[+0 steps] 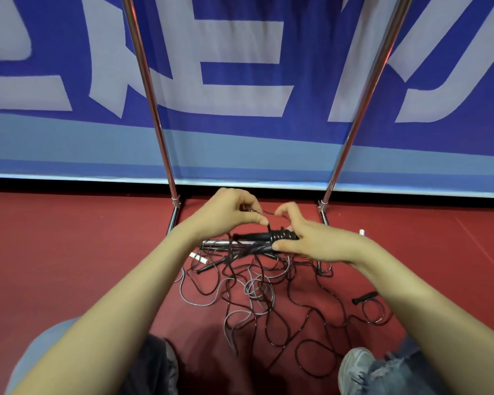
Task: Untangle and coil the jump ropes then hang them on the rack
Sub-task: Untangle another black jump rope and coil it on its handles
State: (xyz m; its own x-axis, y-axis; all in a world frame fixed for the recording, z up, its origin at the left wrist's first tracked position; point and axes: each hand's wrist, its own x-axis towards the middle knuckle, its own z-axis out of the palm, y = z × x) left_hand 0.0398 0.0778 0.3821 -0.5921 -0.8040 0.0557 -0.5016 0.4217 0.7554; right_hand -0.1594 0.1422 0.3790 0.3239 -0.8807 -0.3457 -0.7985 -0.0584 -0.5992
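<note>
My right hand (311, 240) grips a pair of black jump-rope handles (257, 237) held level above the floor, with several turns of black cord wound round them. My left hand (231, 212) pinches the black cord just above those turns. Below the hands a tangle of black and grey ropes (257, 295) lies spread on the red floor. Another black handle (208, 267) lies at the tangle's left and one more black handle (364, 297) at its right. The chrome rack (151, 104) stands behind, its two uprights rising out of view.
The rack's base bar (214, 243) lies on the floor under my hands. A blue and white banner (240, 81) fills the wall behind. A small white piece (362, 232) lies at the right. My knee (40, 352) and shoe (357, 366) are at the bottom.
</note>
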